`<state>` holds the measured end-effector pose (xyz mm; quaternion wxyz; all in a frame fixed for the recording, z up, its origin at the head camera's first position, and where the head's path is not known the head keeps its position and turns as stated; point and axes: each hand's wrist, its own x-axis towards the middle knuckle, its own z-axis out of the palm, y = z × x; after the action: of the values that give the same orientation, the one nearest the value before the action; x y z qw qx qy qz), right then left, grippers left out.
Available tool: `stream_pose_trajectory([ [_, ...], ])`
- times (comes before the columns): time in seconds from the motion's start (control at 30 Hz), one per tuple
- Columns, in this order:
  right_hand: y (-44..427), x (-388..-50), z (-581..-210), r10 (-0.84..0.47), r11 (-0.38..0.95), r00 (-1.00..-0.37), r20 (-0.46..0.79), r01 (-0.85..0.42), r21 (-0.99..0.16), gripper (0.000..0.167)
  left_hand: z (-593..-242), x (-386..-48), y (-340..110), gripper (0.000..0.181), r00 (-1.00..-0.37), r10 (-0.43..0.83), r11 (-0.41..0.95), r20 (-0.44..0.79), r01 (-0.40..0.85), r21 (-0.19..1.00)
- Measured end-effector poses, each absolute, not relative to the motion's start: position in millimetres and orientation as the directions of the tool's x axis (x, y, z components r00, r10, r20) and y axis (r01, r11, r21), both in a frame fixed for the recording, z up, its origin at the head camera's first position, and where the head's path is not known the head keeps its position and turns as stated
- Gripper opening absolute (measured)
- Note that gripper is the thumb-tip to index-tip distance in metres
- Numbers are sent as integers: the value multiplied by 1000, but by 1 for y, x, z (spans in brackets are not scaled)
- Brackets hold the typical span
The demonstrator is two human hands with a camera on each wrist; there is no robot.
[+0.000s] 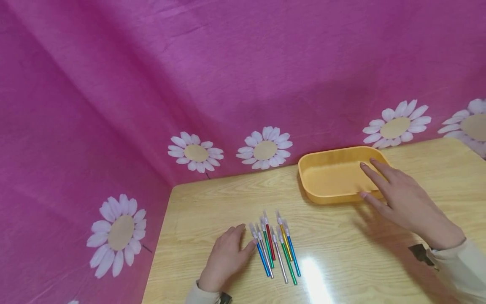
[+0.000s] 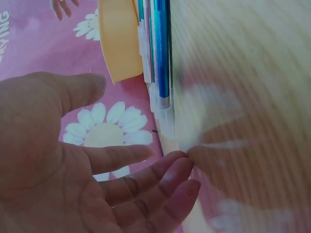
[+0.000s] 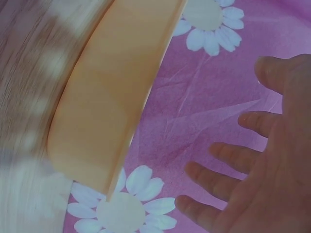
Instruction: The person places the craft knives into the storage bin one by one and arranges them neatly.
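Observation:
Several slim craft knives (image 1: 272, 249) with metallic blue, silver, green, red and gold barrels and clear caps lie side by side on the wooden table. My left hand (image 1: 226, 255) rests left of them, its fingers loosely bent and holding nothing. In the left wrist view, a blue craft knife (image 2: 163, 53) with a silver collar and clear cap lies beyond the fingertips. Above the right end of the yellow tray (image 1: 315, 199) hovers my right hand (image 1: 406, 204), fingers spread and holding nothing. The right wrist view shows the tray's outer wall (image 3: 102, 97) apart from the fingers.
A pink cloth (image 1: 228, 76) with white daisies hangs behind and to the left of the table (image 1: 212, 202). The tray stands close to the cloth at the table's back edge. Light glares off the tabletop right of the knives.

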<state>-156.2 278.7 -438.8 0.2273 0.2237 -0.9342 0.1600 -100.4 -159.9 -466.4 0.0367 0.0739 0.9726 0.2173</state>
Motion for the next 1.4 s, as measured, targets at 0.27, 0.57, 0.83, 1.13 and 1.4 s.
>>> stream_pose_trajectory([
  [0.27,285,-162,-443,-314,869,-832,458,-446,-216,78,-468,-98,-163,53,-987,159,903,-29,133,408],
  [0.57,292,-168,-448,-268,885,-832,486,-412,-218,73,-467,-108,-156,41,-987,152,922,-48,124,366],
  [0.83,302,-171,-452,-206,907,-859,468,-348,-239,71,-470,-111,-149,39,-988,131,939,-78,98,328],
  [1.13,311,-175,-456,-128,907,-912,390,-267,-326,71,-470,-113,-140,39,-990,118,951,-71,92,295],
  [1.4,319,-181,-464,-109,882,-935,337,-247,-400,76,-471,-115,-136,41,-991,90,960,-99,60,272],
])
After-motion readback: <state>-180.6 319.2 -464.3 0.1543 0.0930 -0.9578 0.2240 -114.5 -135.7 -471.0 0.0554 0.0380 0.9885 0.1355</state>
